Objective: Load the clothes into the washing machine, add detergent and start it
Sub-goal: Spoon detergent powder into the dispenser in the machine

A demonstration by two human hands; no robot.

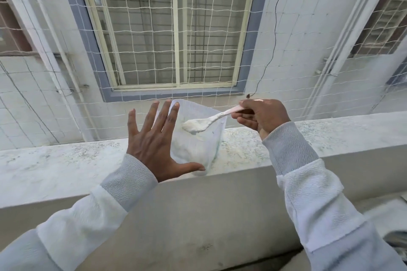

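Concrete ledge (pixel 66 158) below netted window (pixel 154 28), tub (pixel 198 147) on it, left grip (pixel 152 147) splayed, right grip (pixel 262 114) pinching heaped spoon (pixel 198 125).

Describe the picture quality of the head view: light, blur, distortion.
Head view: soft, even daylight with no hard shadows; one small bright spot on the window glass; wide-angle bending bows the window's frame and the ledge; the spoon in the right hand and the spread left hand are sharp; the lower corners look softer.
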